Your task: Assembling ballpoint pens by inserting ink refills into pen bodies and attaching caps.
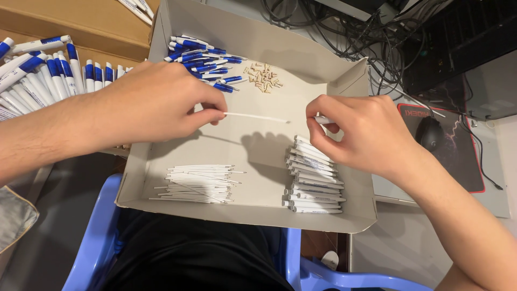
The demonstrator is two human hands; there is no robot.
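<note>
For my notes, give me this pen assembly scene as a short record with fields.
left hand: pinches one end of a thin white refill
right hand: holds a white pen barrel
cardboard tray: under both hands
tray far end: blue-and-white pen tops, small springs
tray near left: refill pile
tray near right: stacked white barrels

Single head-worn view, steeply downward and close over the cardboard tray (161, 178) on the lap.
</note>
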